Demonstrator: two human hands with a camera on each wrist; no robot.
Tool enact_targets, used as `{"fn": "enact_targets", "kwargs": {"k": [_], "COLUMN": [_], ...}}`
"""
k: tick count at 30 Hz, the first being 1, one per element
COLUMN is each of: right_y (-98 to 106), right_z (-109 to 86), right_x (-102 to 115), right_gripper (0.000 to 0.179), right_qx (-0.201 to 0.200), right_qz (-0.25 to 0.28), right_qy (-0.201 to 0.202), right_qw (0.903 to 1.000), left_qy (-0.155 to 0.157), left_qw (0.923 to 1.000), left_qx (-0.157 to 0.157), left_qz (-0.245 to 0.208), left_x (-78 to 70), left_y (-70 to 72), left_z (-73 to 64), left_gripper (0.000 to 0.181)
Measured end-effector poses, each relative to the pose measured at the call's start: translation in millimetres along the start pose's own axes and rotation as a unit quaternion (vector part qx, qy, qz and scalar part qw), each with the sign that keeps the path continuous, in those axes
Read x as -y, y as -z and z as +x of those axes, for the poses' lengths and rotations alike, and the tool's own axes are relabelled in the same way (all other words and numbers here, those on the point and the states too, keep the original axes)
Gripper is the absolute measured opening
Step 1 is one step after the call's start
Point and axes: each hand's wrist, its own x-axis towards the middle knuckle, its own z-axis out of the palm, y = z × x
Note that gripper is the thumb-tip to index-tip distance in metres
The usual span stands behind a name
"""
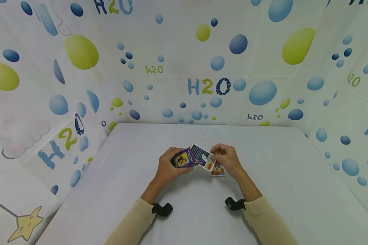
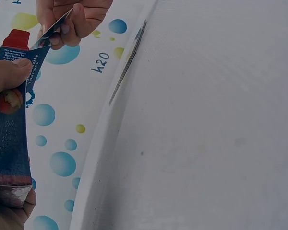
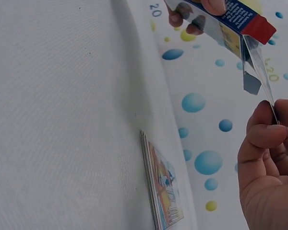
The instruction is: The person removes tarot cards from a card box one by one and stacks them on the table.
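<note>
While the head view shows the left hand (image 1: 168, 167) gripping the card box (image 1: 184, 158) above the bench (image 1: 294, 190), only the right wrist view reveals the right hand (image 3: 271, 163) pinching its flap (image 3: 259, 72), with the card stack (image 3: 161, 189) lying below.

From my head camera the light is bright, even and soft, with only faint shadows under the forearms on the surface (image 1: 279, 163). Wide-angle distortion bends the walls at the edges. Both wrist views are dimmer and greyer, and the close fingers look slightly soft, perhaps out of focus.
</note>
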Motion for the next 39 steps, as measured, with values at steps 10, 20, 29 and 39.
{"fn": "enact_targets", "kwargs": {"k": [10,20,29,39], "right_y": [-1.9,-6.2,-6.1,-1.5], "right_z": [-0.2,-0.3,0.9,1.1], "right_x": [3.4,7.1,7.0,10.0], "right_gripper": [0.016,0.021,0.018,0.016], "right_qx": [0.019,0.051,0.055,0.030], "right_qz": [-0.029,-0.082,-0.095,-0.092], "right_qy": [0.032,0.061,0.057,0.049], "right_qw": [0.9989,0.9934,0.9923,0.9941], "left_qy": [-0.004,-0.024,-0.015,-0.006], "left_qw": [0.9998,0.9988,0.9975,0.9980], "left_qx": [0.017,0.042,0.067,0.062], "left_qz": [-0.006,-0.009,-0.020,-0.015], "left_x": [1.9,1.4,2.1,0.0], "left_y": [0.8,-0.3,-1.2,1.4], "left_z": [2.1,2.8,3.8,5.1], "left_gripper": [0.066,0.068,0.069,0.067]}}
